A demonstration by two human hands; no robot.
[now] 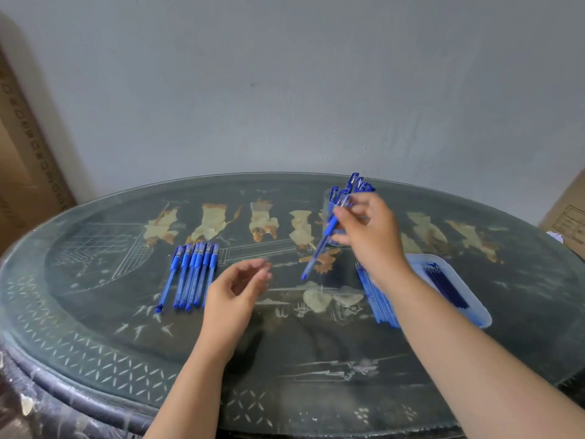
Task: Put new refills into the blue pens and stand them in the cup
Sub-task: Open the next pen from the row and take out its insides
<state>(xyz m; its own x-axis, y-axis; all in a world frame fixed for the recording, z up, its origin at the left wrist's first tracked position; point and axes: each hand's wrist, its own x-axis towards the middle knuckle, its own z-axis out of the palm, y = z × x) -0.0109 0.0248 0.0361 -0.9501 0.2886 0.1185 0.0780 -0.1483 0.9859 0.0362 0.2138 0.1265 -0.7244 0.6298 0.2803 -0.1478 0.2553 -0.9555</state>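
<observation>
Pinching a blue pen [318,248] between thumb and fingertips, the right hand [368,231] hovers just in front of the clear cup [326,217] at the far right of the worktop [95,343]; the pen slants down toward the near left; several capped pens [356,185] stand in the cup; the left hand [235,291] hangs near the centre, fingers loosely curled around nothing; to its left a row of pens [193,274] lies flat, side by side; under the right wrist lies a blue bundle [378,301], just beside a pale tray [478,315] holding dark refills [444,282].
</observation>
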